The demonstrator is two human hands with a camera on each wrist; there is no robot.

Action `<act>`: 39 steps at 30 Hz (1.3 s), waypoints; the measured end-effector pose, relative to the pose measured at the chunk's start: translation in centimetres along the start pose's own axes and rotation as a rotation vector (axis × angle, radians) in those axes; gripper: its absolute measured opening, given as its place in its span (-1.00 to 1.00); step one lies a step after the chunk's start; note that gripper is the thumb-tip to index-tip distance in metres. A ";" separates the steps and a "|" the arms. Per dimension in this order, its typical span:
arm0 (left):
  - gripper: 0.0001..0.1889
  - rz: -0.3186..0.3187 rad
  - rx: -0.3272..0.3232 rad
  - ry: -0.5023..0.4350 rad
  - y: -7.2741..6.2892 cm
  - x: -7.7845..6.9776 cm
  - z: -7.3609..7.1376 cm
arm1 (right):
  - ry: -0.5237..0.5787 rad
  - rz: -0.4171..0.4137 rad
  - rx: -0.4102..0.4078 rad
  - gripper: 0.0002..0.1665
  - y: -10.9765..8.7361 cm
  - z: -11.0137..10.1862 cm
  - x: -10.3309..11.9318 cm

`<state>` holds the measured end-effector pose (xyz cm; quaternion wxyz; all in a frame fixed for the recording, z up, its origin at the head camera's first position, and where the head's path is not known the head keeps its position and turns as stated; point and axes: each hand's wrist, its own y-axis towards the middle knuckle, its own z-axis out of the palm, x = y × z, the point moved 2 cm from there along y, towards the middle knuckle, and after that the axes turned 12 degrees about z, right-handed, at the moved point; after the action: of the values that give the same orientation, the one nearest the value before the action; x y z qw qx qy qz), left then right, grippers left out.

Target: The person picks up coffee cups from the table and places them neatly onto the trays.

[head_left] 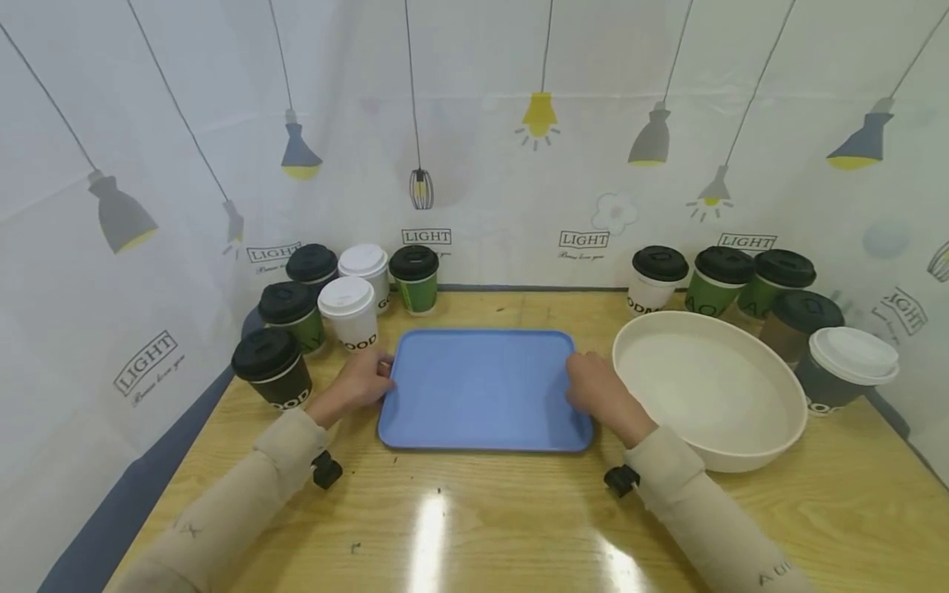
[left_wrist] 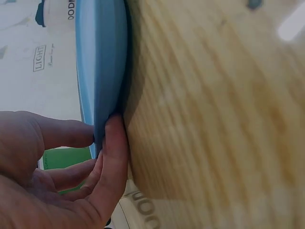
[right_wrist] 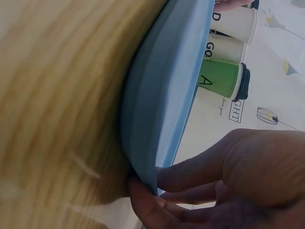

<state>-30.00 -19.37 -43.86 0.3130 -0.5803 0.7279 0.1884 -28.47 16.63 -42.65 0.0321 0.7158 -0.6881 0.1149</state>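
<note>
A blue rectangular tray (head_left: 482,391) lies flat at the middle of the wooden table, with nothing on it. My left hand (head_left: 360,379) pinches its left rim, thumb on top and fingers beneath the edge, as the left wrist view shows. At the opposite rim, my right hand (head_left: 596,394) grips in the same manner. In the right wrist view the thumb (right_wrist: 190,169) presses the upper side of the tray (right_wrist: 157,109) while a finger curls under it. The tray's underside sits on or very close to the table; I cannot tell which.
Several lidded paper cups, including a black one (head_left: 278,380) and a white one (head_left: 348,317), stand at the back left. A big round cream basin (head_left: 704,387) is right of the tray. More cups, such as one with a white lid (head_left: 845,371), stand behind and beside it.
</note>
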 end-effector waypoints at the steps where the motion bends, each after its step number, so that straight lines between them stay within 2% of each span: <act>1: -0.45 0.004 0.005 -0.012 -0.2 0.0 0.0 | -0.002 0.000 0.002 -0.94 -0.1 0.0 0.0; 5: -0.46 0.011 0.013 -0.044 -0.7 0.0 -0.2 | 0.000 0.013 0.027 -0.86 -0.5 0.1 -0.1; 9: -0.46 0.008 0.016 -0.061 -1.0 0.1 -0.1 | -0.001 0.038 0.066 -0.65 -0.8 0.0 -0.1; 11: -0.46 0.025 0.010 -0.007 -1.4 -0.1 -0.1 | -0.005 0.059 0.098 -0.47 -1.0 0.0 -0.1; 13: -0.51 0.080 -0.049 0.086 -2.2 -0.7 -0.4 | -0.012 0.078 0.127 -0.31 -1.1 -0.1 0.0; 15: -0.58 0.172 -0.198 0.166 -3.2 -1.8 -1.0 | -0.024 0.088 0.148 -0.19 -1.3 -0.2 0.0; 17: -0.67 0.298 -0.431 0.230 -4.4 -2.9 -1.9 | -0.031 0.093 0.157 -0.15 -1.4 -0.3 -0.1; 20: -0.77 0.484 -0.817 0.240 -6.2 -3.8 -3.9 | -0.020 0.104 0.165 -0.14 -1.4 -0.5 -0.3; 22: -0.72 0.527 -1.035 0.264 -7.2 -3.6 -5.5 | -0.007 0.110 0.171 -0.14 -1.4 -0.5 -0.4; 23: -0.66 0.522 -1.121 0.268 -7.6 -3.2 -6.2 | 0.000 0.109 0.172 -0.14 -1.4 -0.5 -0.5; 25: -0.46 0.476 -1.227 0.247 -8.1 -2.1 -7.6 | 0.007 0.099 0.172 -0.14 -1.3 -0.5 -0.5; 26: -0.36 0.445 -1.244 0.226 -8.3 -1.4 -8.1 | 0.006 0.091 0.171 -0.15 -1.3 -0.4 -0.5; 28: -0.15 0.369 -1.205 0.157 -8.5 0.1 -8.9 | 0.011 0.070 0.171 -0.15 -1.3 -0.3 -0.6; 30: 0.01 0.301 -1.111 0.060 -8.6 1.8 -9.2 | 0.024 0.049 0.171 -0.15 -1.3 -0.1 -0.5; 33: 0.11 0.203 -0.953 -0.083 -8.7 4.0 -8.9 | 0.033 0.027 0.170 -0.16 -1.3 0.1 -0.4; 36: 0.14 0.146 -0.830 -0.176 -9.1 5.5 -8.6 | 0.043 0.026 0.179 -0.15 -1.3 0.2 -0.2; 39: 0.19 0.115 -0.740 -0.244 -9.5 6.4 -8.5 | 0.049 0.027 0.189 -0.15 -1.1 0.4 -0.1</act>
<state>-23.68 -31.83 -41.08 0.1559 -0.5854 0.5997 0.5229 -27.38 16.73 -42.94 -0.0202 0.7033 -0.6827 0.1971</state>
